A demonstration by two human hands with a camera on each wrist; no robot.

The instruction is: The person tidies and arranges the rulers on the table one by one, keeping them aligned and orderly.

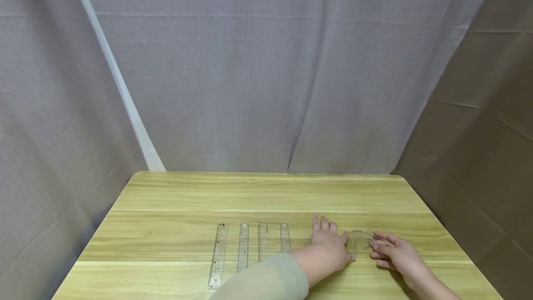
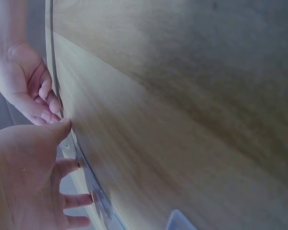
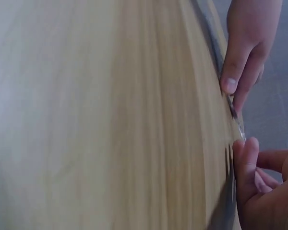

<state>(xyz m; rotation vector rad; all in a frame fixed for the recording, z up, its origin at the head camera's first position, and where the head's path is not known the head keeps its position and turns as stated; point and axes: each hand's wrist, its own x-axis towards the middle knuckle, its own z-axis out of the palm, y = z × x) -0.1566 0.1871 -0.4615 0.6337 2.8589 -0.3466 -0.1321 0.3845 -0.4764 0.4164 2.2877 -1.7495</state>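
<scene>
A clear round-edged protractor [image 1: 360, 240] lies on the table between the two hands. My left hand [image 1: 330, 245] is spread on the tabletop at its left side, fingers straight and thumb beside the protractor's lower left. Part of a clear flat piece [image 1: 303, 242] shows left of this hand, mostly covered by it. On the protractor's right edge, my right hand [image 1: 394, 254] has its thumb and fingertips bent, pinching the rim. In the right wrist view, the right fingertips [image 3: 245, 146] meet a thin clear edge. Both hands also appear in the left wrist view.
Several clear rulers lie upright in a row left of the hands; the leftmost ruler [image 1: 218, 256] has cut-out shapes. The left sleeve [image 1: 270, 279] covers some lower ends. Wood-grain table [image 1: 175, 193] extends behind, with grey curtains [image 1: 233, 91] around it.
</scene>
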